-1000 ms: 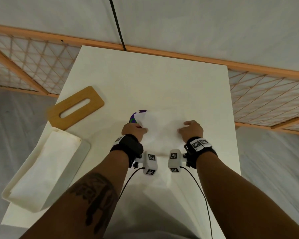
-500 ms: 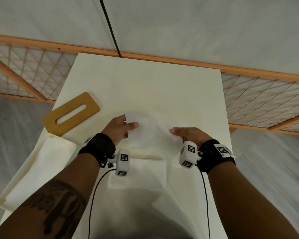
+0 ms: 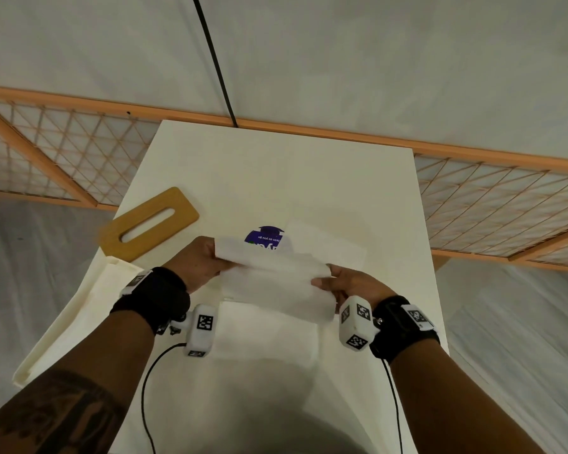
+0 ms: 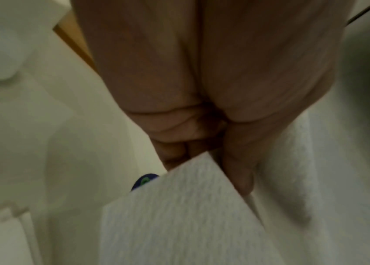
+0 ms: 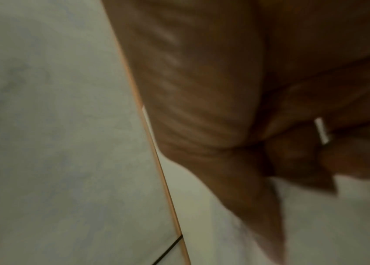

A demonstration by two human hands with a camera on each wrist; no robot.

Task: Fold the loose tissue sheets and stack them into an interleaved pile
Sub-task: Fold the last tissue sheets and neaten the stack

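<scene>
Both hands hold one white tissue sheet [image 3: 273, 283] above the white table [image 3: 276, 178], folded over on itself. My left hand [image 3: 207, 257] pinches its left end; the left wrist view shows the thumb and curled fingers [image 4: 236, 168] clamped on the textured tissue sheet [image 4: 179, 215]. My right hand [image 3: 338, 283] pinches the right end, with the tissue's thin edge [image 5: 321, 130] showing between the fingers. More white tissue [image 3: 328, 244] lies flat on the table behind, partly over a tissue pack with a purple label [image 3: 264, 239]. A folded pile [image 3: 269, 326] lies under my hands.
A wooden lid with a long slot [image 3: 150, 222] lies at the table's left. A cream open box [image 3: 66, 322] sits at the near left corner. Behind the table runs an orange-framed lattice screen [image 3: 492, 204]. A black cable [image 3: 214, 60] hangs at the back.
The hands pressed flat on the tissue on the table half a second ago; now both pinch a sheet and have lifted it, which uncovers the purple label behind.
</scene>
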